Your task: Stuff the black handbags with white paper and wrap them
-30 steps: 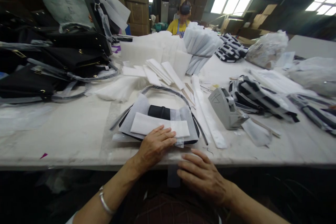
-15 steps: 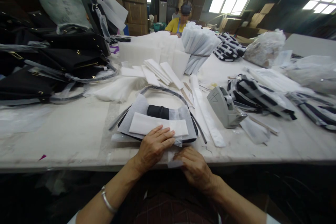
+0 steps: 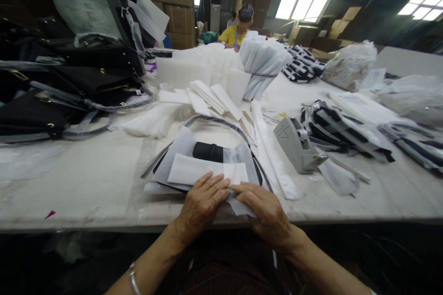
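Note:
In front of me a black handbag [image 3: 259,168] lies flat, its wrapped handle [image 3: 221,120] arching away. White tissue paper [image 3: 180,147] covers its face, around a black strap flap [image 3: 208,151]. Across the lower part lies a white foam strip [image 3: 194,170], with clear tape [image 3: 233,156] over its right portion. My left hand [image 3: 205,196] rests on the strip's lower edge, fingers stretched out. Beside its fingertips, my right hand [image 3: 265,203] has its fingers closed on a thin translucent sheet [image 3: 240,207] at the bag's near edge.
A grey tape dispenser [image 3: 297,145] stands to the right, near wrapped black straps [image 3: 341,124]. Loose foam strips [image 3: 207,97] and a bundle of white rolls [image 3: 263,62] lie behind. Black bags [image 3: 86,78] are piled at left. A person in yellow [image 3: 230,36] is across the table.
My right hand has risen from the table edge to the bag's lower edge, beside my left fingertips, bringing the translucent sheet with it. My left hand stays pressed on the foam strip.

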Action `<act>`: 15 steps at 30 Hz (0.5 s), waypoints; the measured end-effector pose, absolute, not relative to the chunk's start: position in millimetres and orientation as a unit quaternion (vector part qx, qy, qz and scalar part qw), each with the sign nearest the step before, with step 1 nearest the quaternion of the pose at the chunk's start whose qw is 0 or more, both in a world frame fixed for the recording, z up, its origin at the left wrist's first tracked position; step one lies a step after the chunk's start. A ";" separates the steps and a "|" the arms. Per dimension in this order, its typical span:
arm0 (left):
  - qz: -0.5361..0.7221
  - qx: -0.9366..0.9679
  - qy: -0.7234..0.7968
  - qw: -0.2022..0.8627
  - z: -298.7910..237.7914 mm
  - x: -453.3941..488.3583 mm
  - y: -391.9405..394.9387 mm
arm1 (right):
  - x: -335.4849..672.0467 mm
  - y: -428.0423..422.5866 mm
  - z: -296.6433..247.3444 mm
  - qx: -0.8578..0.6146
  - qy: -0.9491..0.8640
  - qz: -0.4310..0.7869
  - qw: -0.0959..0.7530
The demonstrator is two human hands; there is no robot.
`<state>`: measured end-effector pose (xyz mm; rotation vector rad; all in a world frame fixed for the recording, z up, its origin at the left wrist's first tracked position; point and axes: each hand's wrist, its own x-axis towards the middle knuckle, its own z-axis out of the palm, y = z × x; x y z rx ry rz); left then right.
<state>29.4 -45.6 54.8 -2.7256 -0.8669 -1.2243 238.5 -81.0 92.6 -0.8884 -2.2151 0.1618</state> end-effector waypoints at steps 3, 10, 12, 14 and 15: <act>-0.382 -0.875 -0.296 -0.021 62.0 30.8 -49.3 | 239.1 -67.5 96.5 -0.406 -0.856 0.101 0.305; -0.434 -0.817 -0.379 -0.038 65.3 50.5 -49.9 | 237.5 -21.5 122.3 -0.505 -0.813 0.227 0.178; -0.445 -0.801 -0.398 -0.032 62.7 57.0 -48.8 | 234.9 -10.0 123.6 -0.520 -0.801 0.235 0.179; -0.450 -0.789 -0.418 -0.020 60.6 61.9 -47.6 | 233.2 -1.6 120.0 -0.528 -0.808 0.195 0.176; -0.450 -0.784 -0.428 -0.012 59.8 63.8 -47.0 | 233.0 1.5 116.8 -0.529 -0.812 0.178 0.173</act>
